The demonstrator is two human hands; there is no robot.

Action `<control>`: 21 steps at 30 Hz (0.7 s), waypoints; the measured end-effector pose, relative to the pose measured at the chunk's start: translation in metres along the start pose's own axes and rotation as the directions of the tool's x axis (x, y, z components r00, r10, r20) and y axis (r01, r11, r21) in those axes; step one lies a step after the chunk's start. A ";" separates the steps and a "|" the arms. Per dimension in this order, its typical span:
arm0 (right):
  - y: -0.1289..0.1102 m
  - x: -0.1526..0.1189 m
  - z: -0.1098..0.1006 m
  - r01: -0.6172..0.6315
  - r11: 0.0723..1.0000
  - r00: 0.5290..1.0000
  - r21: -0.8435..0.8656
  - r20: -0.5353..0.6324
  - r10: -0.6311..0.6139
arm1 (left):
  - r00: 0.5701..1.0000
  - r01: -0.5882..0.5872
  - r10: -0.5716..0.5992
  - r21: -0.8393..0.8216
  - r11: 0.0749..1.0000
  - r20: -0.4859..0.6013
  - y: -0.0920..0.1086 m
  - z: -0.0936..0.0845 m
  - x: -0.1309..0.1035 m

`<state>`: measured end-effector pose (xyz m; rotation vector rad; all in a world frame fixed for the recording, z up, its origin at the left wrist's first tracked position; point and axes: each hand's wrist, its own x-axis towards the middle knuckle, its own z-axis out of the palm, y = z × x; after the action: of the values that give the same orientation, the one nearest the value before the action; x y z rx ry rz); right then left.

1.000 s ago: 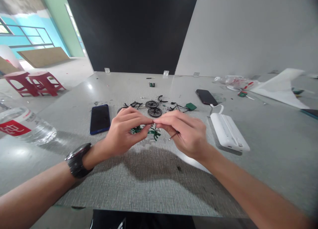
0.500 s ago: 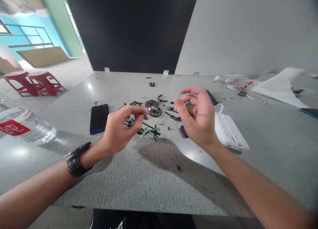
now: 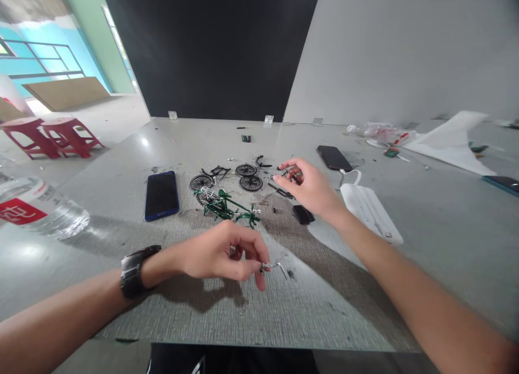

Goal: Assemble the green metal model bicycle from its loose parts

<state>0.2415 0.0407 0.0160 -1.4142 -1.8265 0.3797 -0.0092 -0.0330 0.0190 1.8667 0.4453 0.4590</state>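
Observation:
My left hand (image 3: 231, 252) pinches a small silver metal part (image 3: 278, 267) with a bent rod, low over the front of the table. Behind it lies a green miniature bicycle frame (image 3: 233, 204) with a wheel at its left end. Loose black wheels (image 3: 251, 183) and other small black parts sit just beyond the frame. My right hand (image 3: 304, 185) is over the small parts on the right, thumb and fingers apart, near a thin black part (image 3: 281, 190). Whether it touches anything there is unclear.
A blue-edged phone (image 3: 161, 195) and a water bottle (image 3: 40, 207) are on the left. To the right are a black phone (image 3: 334, 158), a white power bank (image 3: 371, 212) with a cable, and a small black block (image 3: 302, 214). Plastic wrapping (image 3: 387, 133) lies farther back.
My left hand has moved toward me and right with the silver part, uncovering the green frame. My right hand has lowered and moved slightly left toward the small parts.

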 end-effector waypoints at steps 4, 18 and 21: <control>0.001 -0.001 0.002 0.091 0.993 0.994 -0.080 0.065 -0.086 | 0.995 0.083 -0.078 -0.094 0.992 0.058 -0.014 0.000 0.005; -0.006 -0.009 0.009 0.349 0.886 0.884 -0.304 0.421 -0.204 | 0.989 0.144 -0.135 -0.216 0.966 0.055 -0.019 0.000 0.006; -0.007 -0.010 0.011 0.354 0.873 0.876 -0.336 0.446 -0.184 | 0.988 0.152 -0.144 -0.213 0.965 0.057 -0.021 0.000 0.006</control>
<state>0.2297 0.0316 0.0095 -1.3815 -2.5307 0.1451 -0.0059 -0.0234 0.0001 1.6170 0.4841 0.3532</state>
